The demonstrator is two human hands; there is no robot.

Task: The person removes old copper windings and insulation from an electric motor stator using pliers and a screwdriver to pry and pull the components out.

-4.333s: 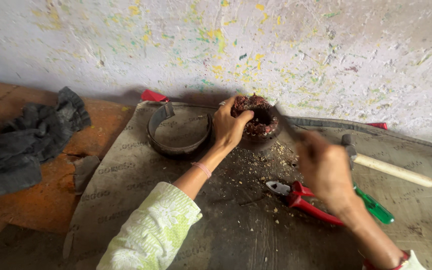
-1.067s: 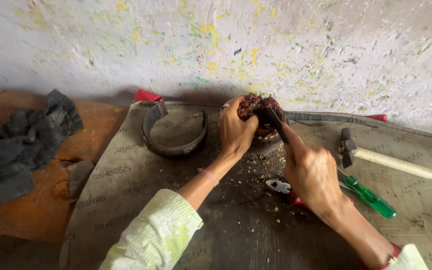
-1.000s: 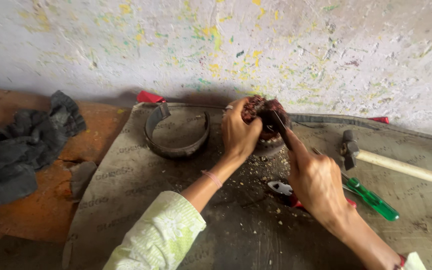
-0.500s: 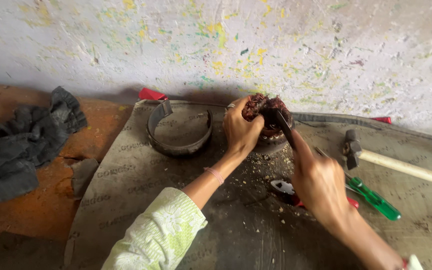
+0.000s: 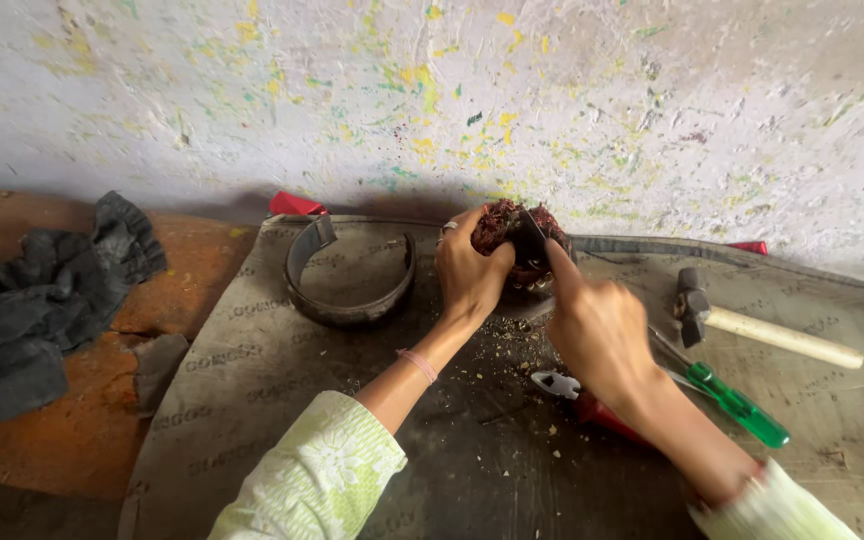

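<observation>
I work in a rough repair workshop, low against a paint-spattered plaster wall (image 5: 432, 90). A grimy mat (image 5: 282, 400) serves as my bench, littered with a hammer (image 5: 762, 330), green-handled screwdriver (image 5: 737, 405), red pliers (image 5: 592, 400), a metal band (image 5: 347, 275) and oily rags (image 5: 42, 300).

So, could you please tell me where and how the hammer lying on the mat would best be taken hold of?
Probably by the pale wooden handle of the hammer, around its middle, coming down from above. It lies flat on the mat with the dark head toward the right hand and the handle running free to the right, clear of the green screwdriver just below it.
</observation>
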